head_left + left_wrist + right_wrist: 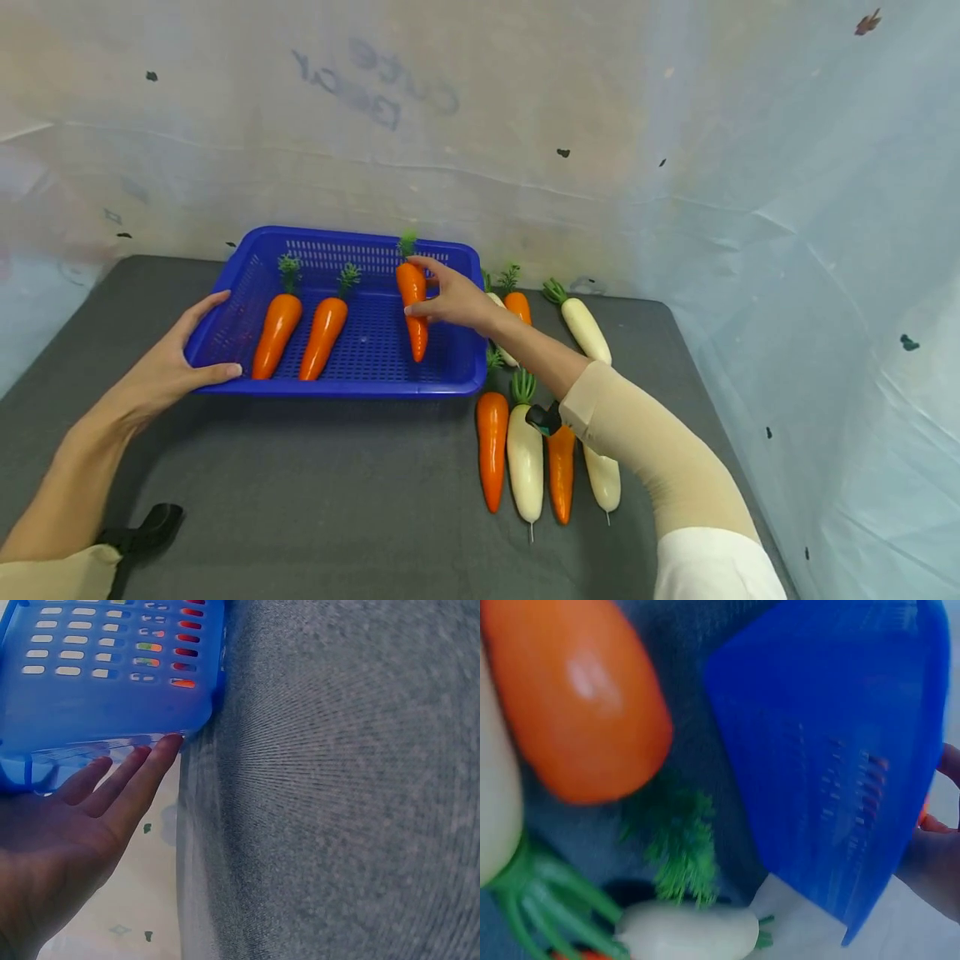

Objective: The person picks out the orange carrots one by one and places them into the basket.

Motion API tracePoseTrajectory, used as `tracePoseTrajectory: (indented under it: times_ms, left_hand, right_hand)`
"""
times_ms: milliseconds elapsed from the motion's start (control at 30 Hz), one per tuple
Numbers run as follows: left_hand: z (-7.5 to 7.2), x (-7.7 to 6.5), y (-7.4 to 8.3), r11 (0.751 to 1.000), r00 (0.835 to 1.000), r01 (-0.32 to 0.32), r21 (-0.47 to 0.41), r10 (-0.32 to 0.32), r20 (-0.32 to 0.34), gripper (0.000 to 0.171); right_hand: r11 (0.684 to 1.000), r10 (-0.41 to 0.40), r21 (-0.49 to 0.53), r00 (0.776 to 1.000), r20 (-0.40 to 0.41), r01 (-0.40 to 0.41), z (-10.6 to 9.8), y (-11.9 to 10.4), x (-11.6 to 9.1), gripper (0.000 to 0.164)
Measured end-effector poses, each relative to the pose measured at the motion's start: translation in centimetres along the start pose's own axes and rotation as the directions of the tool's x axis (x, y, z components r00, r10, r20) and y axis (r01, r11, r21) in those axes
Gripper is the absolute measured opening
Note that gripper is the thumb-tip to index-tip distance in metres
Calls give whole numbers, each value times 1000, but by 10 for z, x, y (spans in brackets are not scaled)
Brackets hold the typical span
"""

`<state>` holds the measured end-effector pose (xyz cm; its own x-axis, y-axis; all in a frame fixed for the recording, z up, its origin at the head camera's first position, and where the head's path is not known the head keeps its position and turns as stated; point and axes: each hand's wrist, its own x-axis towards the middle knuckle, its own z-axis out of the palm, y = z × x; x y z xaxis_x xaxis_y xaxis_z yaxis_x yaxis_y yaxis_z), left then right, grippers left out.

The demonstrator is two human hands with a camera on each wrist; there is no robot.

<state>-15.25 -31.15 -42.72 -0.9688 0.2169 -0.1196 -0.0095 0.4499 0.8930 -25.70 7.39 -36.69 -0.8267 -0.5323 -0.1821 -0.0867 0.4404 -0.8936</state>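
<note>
A blue plastic basket [375,389] with slotted walls stands on the dark table. My left hand [168,358] holds its near left corner, with the thumb over the front rim; in the left wrist view, fingers [133,784] extend along the outside. Above the basket's right part, my right hand [453,298] pinches an orange carrot [412,283] with green leaves between thumb and fingers, tip toward me. In the basket's left half lie two more carrots, the left carrot [277,333] and its neighbour [324,337]. The basket's wall mostly hides the right hand in the right wrist view.
Right of the basket, carrots [492,450] and white radishes [525,462] lie in rows on the dark cloth [337,500], partly behind my right forearm. Another radish [587,327] lies farther back. Pale plastic sheeting [525,100] rises behind the table and along its right side.
</note>
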Motion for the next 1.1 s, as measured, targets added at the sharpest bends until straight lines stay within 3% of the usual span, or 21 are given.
tracePoseTrajectory:
  times_ms: [267,467,633,833,1100]
  left_hand:
    - [0,0,0,1000,1000,5,-17,-5,12,98]
    - [1,0,0,1000,1000,13,-18,-13,6,96]
    - [-1,0,-1,1000,1000,10,-20,-10,9,96]
    - [-1,0,-1,1000,1000,15,-15,-15,9,95]
    - [-1,1,-1,1000,1000,4,-23,-4,3,95]
  right_hand:
    - [996,-31,-83,999,7,32,26,-6,15,83]
    - [1000,-11,-29,1000,6,11,45,-6,23,83]
    - [997,49,52,999,21,-50,60,-7,32,82]
    - [992,109,58,994,29,-110,73,-7,43,84]
    - [991,126,44,991,35,-128,87,-5,55,85]
